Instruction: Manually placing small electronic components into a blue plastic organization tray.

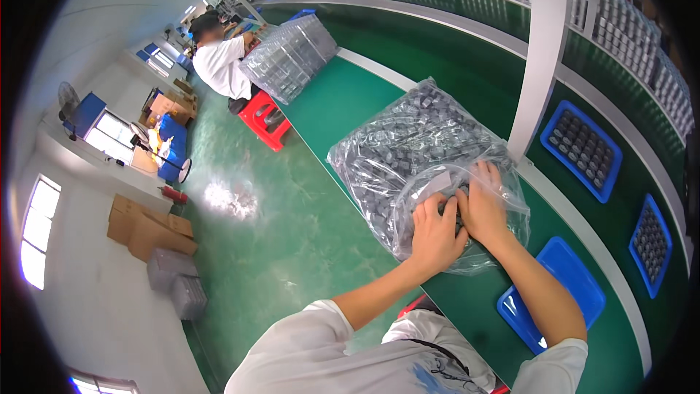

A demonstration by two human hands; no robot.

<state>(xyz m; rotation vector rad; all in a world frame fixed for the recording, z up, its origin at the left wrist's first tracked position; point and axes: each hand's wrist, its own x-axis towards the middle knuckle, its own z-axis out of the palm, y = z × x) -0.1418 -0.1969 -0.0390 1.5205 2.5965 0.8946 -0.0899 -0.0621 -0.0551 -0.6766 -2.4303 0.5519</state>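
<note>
A large clear plastic bag (408, 142) full of small dark grey parts lies on the green bench, its mouth toward me. Both my hands are at that mouth, close together. My left hand (436, 233) has its fingers bent round some small dark grey parts (443, 206). Beside it on the right, my right hand (483, 208) is curled, its fingertips partly under the clear film. What lies beneath its fingers is hidden. Near my right forearm a blue tray (565, 266) rests on the bench, with no parts showing in it.
Blue trays of round dark parts, one nearer the bag (581, 147) and another farther right (649, 246), sit beyond the pale rail. A white post (543, 51) rises behind the bag. Farther up the bench (335, 98), a co-worker (221, 66) sits beside stacked clear trays (292, 58).
</note>
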